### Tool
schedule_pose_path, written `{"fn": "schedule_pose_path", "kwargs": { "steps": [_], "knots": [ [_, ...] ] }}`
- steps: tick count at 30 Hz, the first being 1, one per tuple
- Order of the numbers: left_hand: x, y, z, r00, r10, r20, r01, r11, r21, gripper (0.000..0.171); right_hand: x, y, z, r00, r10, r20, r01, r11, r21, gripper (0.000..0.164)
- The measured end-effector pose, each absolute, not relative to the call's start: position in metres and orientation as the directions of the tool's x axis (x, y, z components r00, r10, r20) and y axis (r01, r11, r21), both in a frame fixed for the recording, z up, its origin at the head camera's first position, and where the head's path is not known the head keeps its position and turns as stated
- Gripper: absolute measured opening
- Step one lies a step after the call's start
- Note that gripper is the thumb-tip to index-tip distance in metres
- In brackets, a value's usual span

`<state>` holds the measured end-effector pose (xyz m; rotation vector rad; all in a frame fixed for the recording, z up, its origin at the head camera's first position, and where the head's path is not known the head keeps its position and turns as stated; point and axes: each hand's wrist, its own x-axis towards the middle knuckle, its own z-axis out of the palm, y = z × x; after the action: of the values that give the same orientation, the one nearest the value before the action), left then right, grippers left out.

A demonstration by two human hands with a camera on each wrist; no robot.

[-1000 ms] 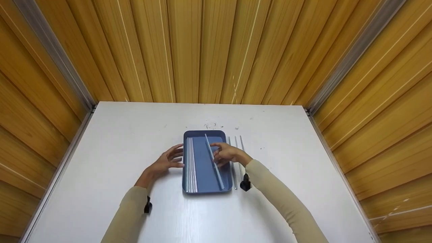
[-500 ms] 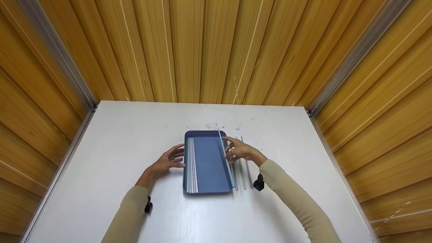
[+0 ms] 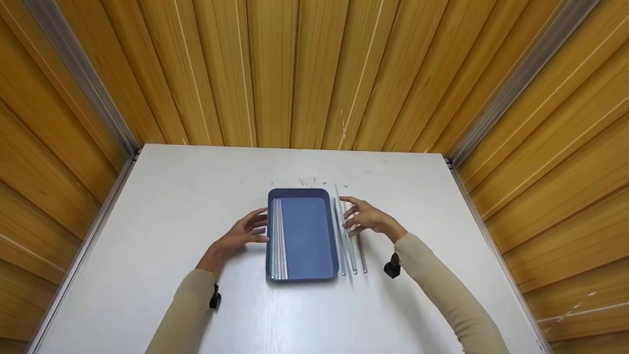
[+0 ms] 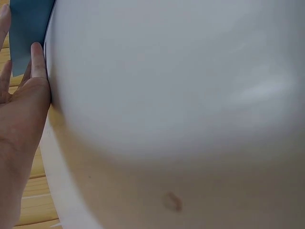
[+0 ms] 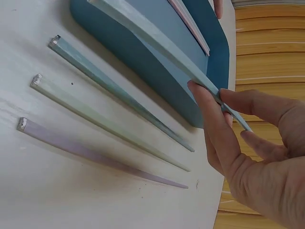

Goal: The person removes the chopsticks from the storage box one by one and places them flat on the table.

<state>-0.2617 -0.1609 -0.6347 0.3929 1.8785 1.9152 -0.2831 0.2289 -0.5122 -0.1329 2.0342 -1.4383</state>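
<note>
A light blue chopstick [image 5: 159,44] is pinched between the thumb and fingers of my right hand [image 3: 367,217], held slanted just beyond the tray's right side. Below it on the table lie three chopsticks side by side with silvery ends: a teal one [image 5: 116,90], a pale green one [image 5: 105,119] and a lilac one [image 5: 95,150]. The blue tray [image 3: 309,236] has several chopsticks [image 3: 278,241] lined up along its left wall. My left hand [image 3: 237,236] rests its spread, relaxed fingers against the tray's left side; the left wrist view shows fingertips at the tray edge.
The white table [image 3: 196,187] carries dark smudges [image 3: 308,182] behind the tray. Wood-patterned panels [image 3: 295,73] rise at the back and both sides, with grey metal posts [image 3: 88,73] at the corners.
My right hand has carried the light blue chopstick rightward, from over the tray to above the chopsticks on the table. My left hand has stayed at the tray's left side.
</note>
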Motion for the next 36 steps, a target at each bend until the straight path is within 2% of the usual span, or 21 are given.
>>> {"fn": "schedule_pose_path", "kwargs": {
  "steps": [21, 36],
  "knots": [
    [-0.262, -0.161, -0.632, -0.862, 0.501, -0.079, -0.089, 0.003, 0.996, 0.095, -0.282, 0.276, -0.531, -0.819, -0.342, -0.461, 0.328, 0.381, -0.864, 0.087],
    [-0.262, -0.162, -0.635, -0.866, 0.492, -0.087, -0.099, 0.002, 0.995, 0.095, -0.286, 0.291, -0.555, -0.840, -0.237, -0.489, 0.332, 0.489, -0.807, 0.086]
  ]
}}
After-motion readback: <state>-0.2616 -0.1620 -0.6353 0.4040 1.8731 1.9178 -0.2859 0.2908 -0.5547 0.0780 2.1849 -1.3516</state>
